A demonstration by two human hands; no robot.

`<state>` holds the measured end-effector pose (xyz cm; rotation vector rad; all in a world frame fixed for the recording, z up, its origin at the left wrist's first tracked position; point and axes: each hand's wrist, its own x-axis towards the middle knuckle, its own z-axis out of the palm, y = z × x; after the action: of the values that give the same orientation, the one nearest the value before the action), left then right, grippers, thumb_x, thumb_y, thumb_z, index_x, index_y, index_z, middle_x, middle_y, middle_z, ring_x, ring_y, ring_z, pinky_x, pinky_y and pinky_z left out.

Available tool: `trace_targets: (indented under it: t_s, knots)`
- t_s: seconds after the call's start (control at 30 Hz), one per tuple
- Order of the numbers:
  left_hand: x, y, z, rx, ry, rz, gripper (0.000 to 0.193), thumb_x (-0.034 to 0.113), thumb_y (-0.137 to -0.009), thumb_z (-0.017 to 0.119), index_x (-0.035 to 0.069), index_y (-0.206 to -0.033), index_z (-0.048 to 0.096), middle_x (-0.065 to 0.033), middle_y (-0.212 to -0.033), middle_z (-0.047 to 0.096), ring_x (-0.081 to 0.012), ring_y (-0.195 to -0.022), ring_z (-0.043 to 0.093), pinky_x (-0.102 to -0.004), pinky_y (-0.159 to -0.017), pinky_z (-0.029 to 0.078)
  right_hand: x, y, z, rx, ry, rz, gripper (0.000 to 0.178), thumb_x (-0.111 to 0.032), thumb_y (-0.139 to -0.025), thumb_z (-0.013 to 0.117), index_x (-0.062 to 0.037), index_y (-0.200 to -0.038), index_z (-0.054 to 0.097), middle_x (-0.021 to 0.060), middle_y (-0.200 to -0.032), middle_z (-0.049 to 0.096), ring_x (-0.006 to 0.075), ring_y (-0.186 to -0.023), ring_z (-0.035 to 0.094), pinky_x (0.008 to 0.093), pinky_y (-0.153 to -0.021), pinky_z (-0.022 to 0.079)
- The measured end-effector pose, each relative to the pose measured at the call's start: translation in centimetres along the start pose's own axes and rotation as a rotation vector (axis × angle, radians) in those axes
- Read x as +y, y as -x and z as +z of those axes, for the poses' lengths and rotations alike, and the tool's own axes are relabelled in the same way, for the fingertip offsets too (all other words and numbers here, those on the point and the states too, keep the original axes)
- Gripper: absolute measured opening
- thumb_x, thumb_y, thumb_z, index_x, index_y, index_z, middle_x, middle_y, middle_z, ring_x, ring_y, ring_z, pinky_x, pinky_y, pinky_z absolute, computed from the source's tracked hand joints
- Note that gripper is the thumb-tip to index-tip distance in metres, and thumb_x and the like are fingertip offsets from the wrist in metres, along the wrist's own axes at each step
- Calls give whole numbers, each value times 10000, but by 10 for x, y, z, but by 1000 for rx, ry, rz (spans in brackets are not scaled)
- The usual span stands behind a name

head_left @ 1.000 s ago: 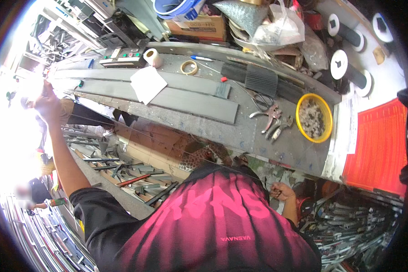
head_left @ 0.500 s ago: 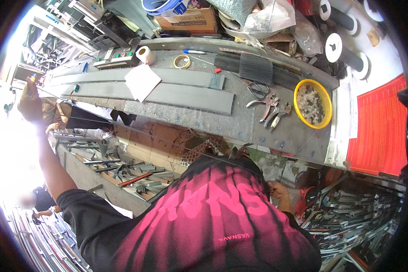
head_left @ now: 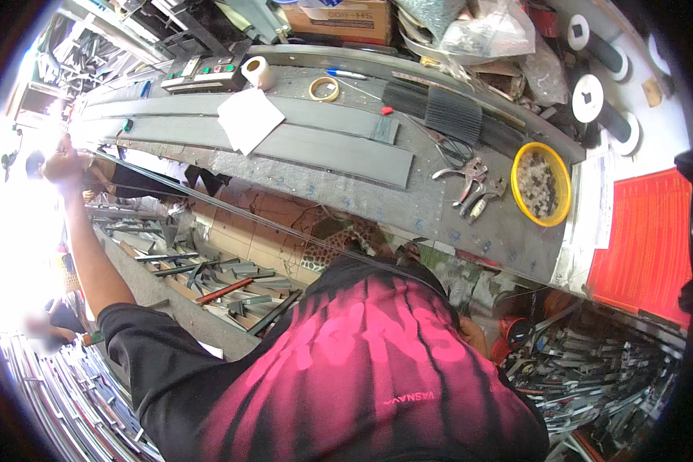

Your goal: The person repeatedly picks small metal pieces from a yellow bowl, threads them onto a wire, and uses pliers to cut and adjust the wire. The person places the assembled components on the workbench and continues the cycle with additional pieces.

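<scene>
At the far left, my left hand (head_left: 63, 163) is raised at the end of an outstretched arm, its fingers closed. Several thin, taut cords (head_left: 231, 206) run from it across the front of my body to my right side. Glare washes out the area around this hand. My right hand (head_left: 473, 336) is low beside my waist on the right, mostly hidden by my shirt, so its fingers do not show. Near it, a fine strand (head_left: 527, 292) stretches off to the right.
The grey workbench (head_left: 346, 181) carries flat grey strips (head_left: 331, 150), white paper (head_left: 250, 123), tape (head_left: 324, 89), scissors (head_left: 454, 152), pliers (head_left: 470, 177) and a yellow basket (head_left: 564, 192). Offcuts fill a trough (head_left: 158, 289) below. Profiles (head_left: 593, 369) are stacked at right. Another person (head_left: 50, 327) is at left.
The view has shifted a little. My left hand has come slightly inward, and several cords now show where one thin line was visible. My right hand has slipped further behind my shirt.
</scene>
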<state>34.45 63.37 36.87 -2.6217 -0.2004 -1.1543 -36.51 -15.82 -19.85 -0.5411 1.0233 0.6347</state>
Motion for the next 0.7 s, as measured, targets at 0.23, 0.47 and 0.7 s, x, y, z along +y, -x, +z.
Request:
trace_targets:
  t_s: [0.23,0.47,0.7]
  knots:
    - [-17,59,40,-39,206,-86,437,449,-1031,582,75,-1068,806,-222,-885,759,-418,-857,747,-481,-780,567,-101,78,51,-338,72,-188,245,-267,-999,757,-53,-969,642,-18,-729,486,109,-630,395,317,-627,366]
    - [-70,81,91,-48,163,-268,451,471,-1072,505,131,-1050,801,-176,-869,769,-414,-849,744,-521,-765,556,-192,132,113,-137,264,-697,159,-157,-1008,729,-34,-999,629,-14,-735,409,139,-661,381,317,-643,363]
    - [-108,109,128,-142,189,-376,517,533,-1081,500,75,-959,709,-323,-904,712,-522,-1126,639,-561,-925,519,-222,115,210,-142,280,-835,175,-153,-1018,722,-77,-915,603,-34,-721,407,107,-616,316,288,-579,299]
